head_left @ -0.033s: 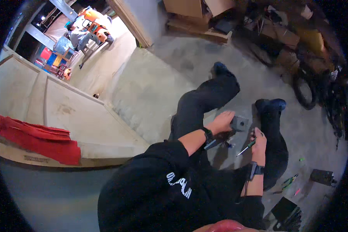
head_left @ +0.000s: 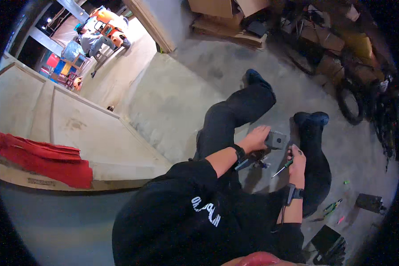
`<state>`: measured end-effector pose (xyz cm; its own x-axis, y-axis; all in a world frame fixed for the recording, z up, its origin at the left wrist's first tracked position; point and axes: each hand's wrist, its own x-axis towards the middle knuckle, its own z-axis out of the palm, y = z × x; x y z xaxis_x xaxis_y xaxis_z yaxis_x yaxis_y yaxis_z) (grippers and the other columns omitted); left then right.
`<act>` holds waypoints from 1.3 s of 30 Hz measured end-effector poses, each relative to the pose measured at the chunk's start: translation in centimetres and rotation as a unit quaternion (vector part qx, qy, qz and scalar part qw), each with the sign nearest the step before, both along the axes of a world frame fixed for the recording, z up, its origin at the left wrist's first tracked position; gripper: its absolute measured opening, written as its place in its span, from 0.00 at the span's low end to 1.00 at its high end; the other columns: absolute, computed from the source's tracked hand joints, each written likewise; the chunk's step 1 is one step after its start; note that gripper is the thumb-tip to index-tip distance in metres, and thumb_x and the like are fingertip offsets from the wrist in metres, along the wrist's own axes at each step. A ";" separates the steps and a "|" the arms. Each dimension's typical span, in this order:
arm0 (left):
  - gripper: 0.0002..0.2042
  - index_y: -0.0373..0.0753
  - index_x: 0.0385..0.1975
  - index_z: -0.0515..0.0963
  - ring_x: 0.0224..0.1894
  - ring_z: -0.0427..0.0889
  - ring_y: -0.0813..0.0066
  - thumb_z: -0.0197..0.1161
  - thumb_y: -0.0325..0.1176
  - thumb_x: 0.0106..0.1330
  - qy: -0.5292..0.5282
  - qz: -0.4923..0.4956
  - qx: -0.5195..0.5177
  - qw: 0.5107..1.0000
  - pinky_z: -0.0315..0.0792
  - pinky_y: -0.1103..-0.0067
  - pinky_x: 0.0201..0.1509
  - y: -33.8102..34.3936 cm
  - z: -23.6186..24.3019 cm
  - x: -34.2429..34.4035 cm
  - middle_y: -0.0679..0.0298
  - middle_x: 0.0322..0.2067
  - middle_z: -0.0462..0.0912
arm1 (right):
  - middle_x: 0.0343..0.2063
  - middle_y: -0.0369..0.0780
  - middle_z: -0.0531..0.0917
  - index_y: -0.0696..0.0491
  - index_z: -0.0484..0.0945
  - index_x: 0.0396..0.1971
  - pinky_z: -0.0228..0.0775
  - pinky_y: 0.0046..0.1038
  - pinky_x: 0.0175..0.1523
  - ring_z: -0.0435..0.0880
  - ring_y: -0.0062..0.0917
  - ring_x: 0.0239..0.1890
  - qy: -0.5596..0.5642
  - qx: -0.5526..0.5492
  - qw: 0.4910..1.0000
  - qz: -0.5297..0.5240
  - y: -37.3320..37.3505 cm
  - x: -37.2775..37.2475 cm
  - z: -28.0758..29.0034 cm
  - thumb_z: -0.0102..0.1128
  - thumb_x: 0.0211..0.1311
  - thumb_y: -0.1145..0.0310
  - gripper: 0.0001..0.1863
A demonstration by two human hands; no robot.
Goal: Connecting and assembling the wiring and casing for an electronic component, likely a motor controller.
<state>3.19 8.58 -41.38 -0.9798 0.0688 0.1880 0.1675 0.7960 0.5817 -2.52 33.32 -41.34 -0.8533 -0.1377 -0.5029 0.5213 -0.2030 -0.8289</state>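
My left hand (head_left: 256, 138) grips a grey boxy metal part (head_left: 276, 140) with a dark round hole, held between my bent legs. Beneath it is a cluster of small dark parts and wires (head_left: 258, 160), too small to make out. My right hand (head_left: 296, 157) is closed on a screwdriver (head_left: 284, 168) with a green handle, just right of the grey part, its thin shaft pointing down-left toward the floor.
Pliers (head_left: 330, 208), a dark box (head_left: 369, 203) and black items (head_left: 326, 241) lie at my right. Cardboard (head_left: 226, 31) and tyres (head_left: 350, 106) crowd the back. At left are a pale panel (head_left: 84, 124) with red cloth (head_left: 40, 155) and a doorway, where another person (head_left: 91, 44) sits beside an orange scooter (head_left: 108, 24).
My hands, with the grey part and screwdriver, have shifted very slightly upward in the picture. Nothing else has visibly changed.
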 end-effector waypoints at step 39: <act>0.41 0.31 0.57 0.65 0.55 0.72 0.43 0.81 0.40 0.43 -0.019 0.000 -0.012 1.000 0.69 0.61 0.60 1.1 -0.4 -0.9 0.45 0.51 0.72 | 0.30 0.40 0.85 0.61 0.82 0.40 0.72 0.25 0.39 0.80 0.21 0.28 0.192 0.271 0.941 0.059 -1.5 0.0 2.5 0.66 0.60 0.66 0.14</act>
<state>2.29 9.67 -41.74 -0.9861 0.0721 0.1494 0.1453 0.8103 0.5677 -2.50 31.84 -38.86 -0.9814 -0.0538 -0.1845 0.1552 0.3445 -0.9259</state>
